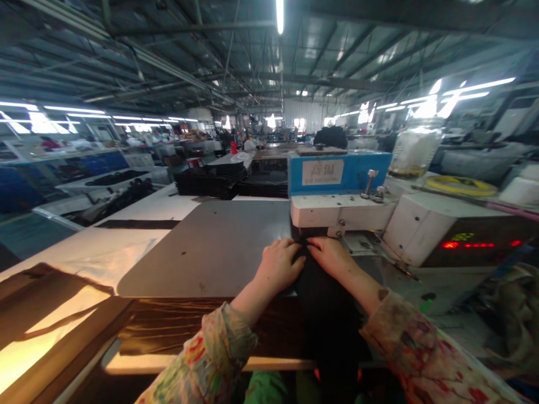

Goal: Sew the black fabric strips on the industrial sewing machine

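Note:
A long piece of black fabric (324, 292) runs from under the head of a blue and white machine (337, 210) down over the table edge into my lap. My left hand (280, 264) grips its left edge, with bent fingers and the thumb pointing right. On the other side my right hand (330, 255) has its fingers closed on the fabric, close to the machine head. Both hands are just in front of the head, almost touching each other. The fabric's far end under the machine is hidden.
A smooth grey metal plate (202, 247) lies left of the machine. Stacked black pieces (213, 179) stand behind it, and folded dark fabric (189, 328) lies below its front edge. To the right are a control box (455, 230) with red digits, a clear jar (416, 148) and a yellow ring (461, 185).

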Available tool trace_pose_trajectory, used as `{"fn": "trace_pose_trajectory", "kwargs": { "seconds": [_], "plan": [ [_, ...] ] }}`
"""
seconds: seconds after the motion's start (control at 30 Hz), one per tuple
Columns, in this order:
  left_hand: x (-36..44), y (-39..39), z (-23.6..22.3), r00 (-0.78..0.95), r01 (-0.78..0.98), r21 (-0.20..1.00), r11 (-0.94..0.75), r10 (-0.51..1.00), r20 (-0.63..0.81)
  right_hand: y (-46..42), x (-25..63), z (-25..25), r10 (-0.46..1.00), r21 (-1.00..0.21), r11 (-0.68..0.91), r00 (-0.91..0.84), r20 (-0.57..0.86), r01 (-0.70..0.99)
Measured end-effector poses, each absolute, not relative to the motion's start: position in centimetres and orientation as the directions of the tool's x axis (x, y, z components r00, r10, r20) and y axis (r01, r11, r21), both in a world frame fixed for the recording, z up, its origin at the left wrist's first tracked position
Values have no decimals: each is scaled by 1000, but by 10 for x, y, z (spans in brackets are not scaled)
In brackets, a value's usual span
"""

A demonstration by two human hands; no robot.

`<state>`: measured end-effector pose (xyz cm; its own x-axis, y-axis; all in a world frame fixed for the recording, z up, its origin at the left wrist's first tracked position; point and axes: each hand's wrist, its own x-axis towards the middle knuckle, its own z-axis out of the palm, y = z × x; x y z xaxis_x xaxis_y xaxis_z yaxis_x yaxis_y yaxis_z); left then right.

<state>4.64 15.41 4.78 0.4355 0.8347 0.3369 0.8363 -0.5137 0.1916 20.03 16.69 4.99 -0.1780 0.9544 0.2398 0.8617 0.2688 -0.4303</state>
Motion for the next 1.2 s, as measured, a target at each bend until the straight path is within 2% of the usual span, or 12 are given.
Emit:
{"fn": "trace_pose_trajectory", "kwargs": {
  "seconds": [1.2],
  "plan": [
    [49,150,49,475,830,142,-539,817,327,168,196,52,950,-287,243,-167,265,927]
  ]
}}
